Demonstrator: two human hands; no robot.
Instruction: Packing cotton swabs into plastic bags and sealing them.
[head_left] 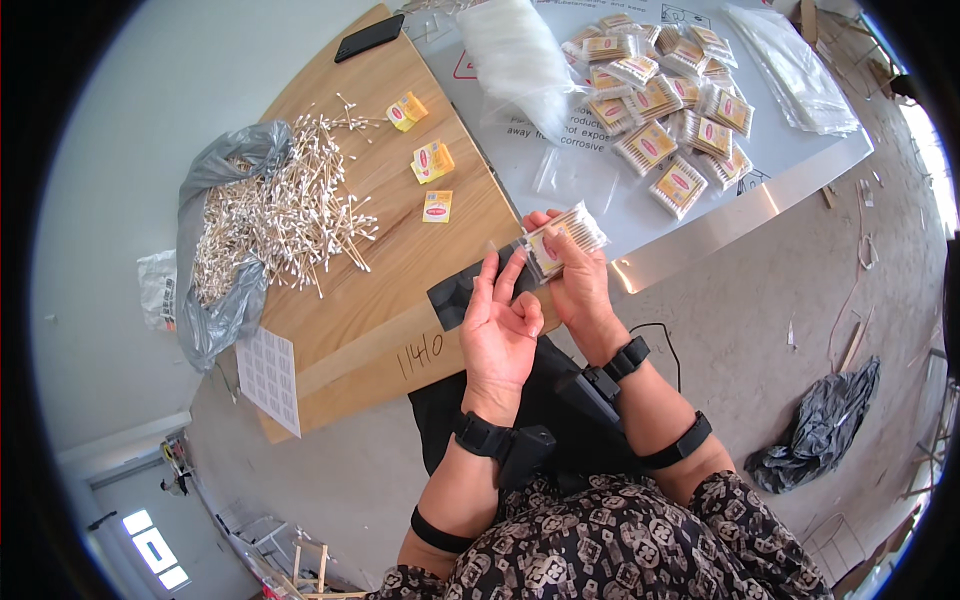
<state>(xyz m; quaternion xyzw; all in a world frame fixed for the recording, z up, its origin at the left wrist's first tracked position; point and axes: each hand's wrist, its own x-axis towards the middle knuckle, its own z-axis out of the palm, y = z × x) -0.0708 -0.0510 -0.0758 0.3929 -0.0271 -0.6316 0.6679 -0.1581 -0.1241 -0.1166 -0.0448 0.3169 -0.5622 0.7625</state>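
In the head view, the right hand [580,285] is pinching a clear packet of cotton swabs [562,238] between thumb and fingers, above the wooden surface [400,240]. The left hand [497,325] is hovering palm-up just beside it, fingers [487,275] loosely spread, tips touching the packet's lower corner. Loose swabs [285,205] are lying well left.

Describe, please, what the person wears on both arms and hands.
Both hands, left hand and right hand, are bare, without gloves. Each wrist carries a black strap with a black boxy device fixed to it. A black band circles each forearm higher up. Dark patterned short sleeves end near the elbows.
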